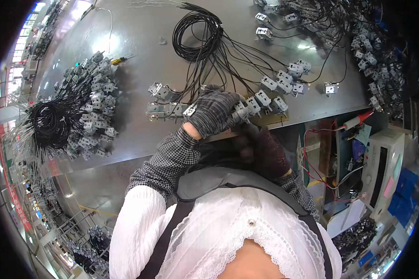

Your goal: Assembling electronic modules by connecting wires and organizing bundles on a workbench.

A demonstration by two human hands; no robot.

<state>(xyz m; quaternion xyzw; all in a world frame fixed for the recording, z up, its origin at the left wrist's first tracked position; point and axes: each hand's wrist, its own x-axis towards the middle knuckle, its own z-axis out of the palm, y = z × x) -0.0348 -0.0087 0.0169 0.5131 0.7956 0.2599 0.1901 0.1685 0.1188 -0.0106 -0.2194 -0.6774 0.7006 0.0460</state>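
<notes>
At the centre of the frame, a small grey metal connector block on a black wire is being gripped by the gloved left hand, fingers closed around it at the near edge of the grey workbench. The gloved right hand is being kept just below, in shadow; its grip cannot be told. More wired blocks are lying in a row rising toward the upper right, with a coiled wire bundle above and a heaped pile of blocks at left.
</notes>
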